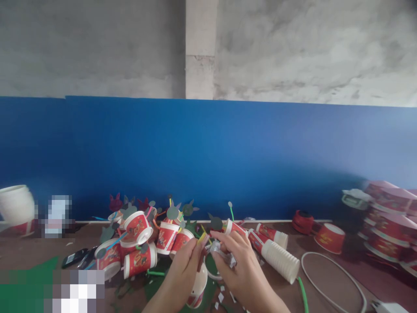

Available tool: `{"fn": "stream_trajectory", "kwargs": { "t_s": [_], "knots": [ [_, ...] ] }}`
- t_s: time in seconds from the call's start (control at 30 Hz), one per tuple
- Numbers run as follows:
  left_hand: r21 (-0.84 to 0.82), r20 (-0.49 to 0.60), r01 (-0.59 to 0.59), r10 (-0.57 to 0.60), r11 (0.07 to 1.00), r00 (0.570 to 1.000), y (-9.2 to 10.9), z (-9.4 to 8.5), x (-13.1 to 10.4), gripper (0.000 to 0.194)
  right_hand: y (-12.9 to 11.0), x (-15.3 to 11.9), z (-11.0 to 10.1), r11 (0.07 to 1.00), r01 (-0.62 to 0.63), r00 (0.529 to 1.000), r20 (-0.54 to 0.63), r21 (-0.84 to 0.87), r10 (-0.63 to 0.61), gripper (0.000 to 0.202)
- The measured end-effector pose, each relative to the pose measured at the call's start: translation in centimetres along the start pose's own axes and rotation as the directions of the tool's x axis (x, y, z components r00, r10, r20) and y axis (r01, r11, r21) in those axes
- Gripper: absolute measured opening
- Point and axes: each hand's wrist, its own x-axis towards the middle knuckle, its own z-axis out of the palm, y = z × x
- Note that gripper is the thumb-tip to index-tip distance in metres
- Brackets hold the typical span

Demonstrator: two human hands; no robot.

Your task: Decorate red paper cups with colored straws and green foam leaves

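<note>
Two bare hands are at work in front of you: your left hand [189,263] pinches a short yellow straw [202,238] between thumb and fingers, its tip pointing up and away. Just right of it, your right hand [237,261] has its thumb and fingers bent around a clear piece [215,247], too blurred to name, with the index finger reaching toward the straw. Below and between your hands, partly covered by the left, sits a tilted cup [200,282]. White scraps [220,298] lie under your right hand; well right of it are a charger [387,307] and a green straw [302,295]. Left of your left hand, red cups [140,263] with straws and grey paper shapes lie heaped, a dark phone [74,259] beyond their left side. Just right of your right hand, a nested cup stack [280,260] lies on its side, and a looped cable [302,263] curves past it. Farther off on that side are an upside-down cup [330,239], a red roll [302,221] and piled cups [391,237]. Beyond both hands stands a blue panel [208,161], with a grey wall [114,48] behind.
</note>
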Motion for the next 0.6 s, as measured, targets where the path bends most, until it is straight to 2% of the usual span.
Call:
{"fn": "stream_trajectory", "kwargs": {
  "t_s": [0.2,0.4,0.6],
  "knots": [
    [-0.019,0.012,-0.014,0.014,1.000,1.000,-0.87,0.17,-0.02,0.042,-0.25,0.14,0.15,1.000,0.010,0.999,0.047,0.013,-0.010,0.036],
    [0.033,0.018,-0.033,0.033,0.999,0.999,-0.75,0.39,-0.09,0.042,-0.25,0.19,0.49,0.986,-0.121,0.992,0.048,0.116,0.116,0.033],
    [0.111,-0.007,-0.069,0.070,0.991,0.998,-0.83,0.43,-0.02,0.041,-0.17,0.28,0.51,0.975,-0.147,0.988,0.065,0.168,0.138,0.033]
  ]
}}
